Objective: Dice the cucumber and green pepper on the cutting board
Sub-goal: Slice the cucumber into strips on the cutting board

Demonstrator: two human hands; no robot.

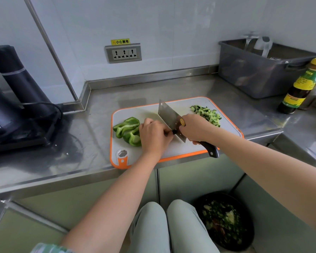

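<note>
Several big curled pieces of green pepper [128,129] at the left end of the cutting board [133,112], touching one another. At the far right corner of the same board, a heap of cucumber [207,114], already diced small, dark skin on many bits. Between the two, knife [169,115] with a broad steel blade, edge down on the board, far end pointing toward the wall, dark handle sticking out past the near orange rim. Right hand [196,127] wrapped round that handle close to the blade, fingers curled under it. Left hand [154,137] just beside the pepper, back up, fingers curled down against the flat of the blade; whatever lies beneath them hidden, so cannot tell whether anything held. Board flat on a steel counter [98,110], near its front edge. Farther out: grey bin [259,77] at the back right, dark bottle [299,88] with a yellow label beside it, socket [123,52] on the white wall, black appliance [16,99] with a cable at the left. Down below, pale trousers [171,225] and, by the right knee, dark bowl [252,234] of green scraps.
</note>
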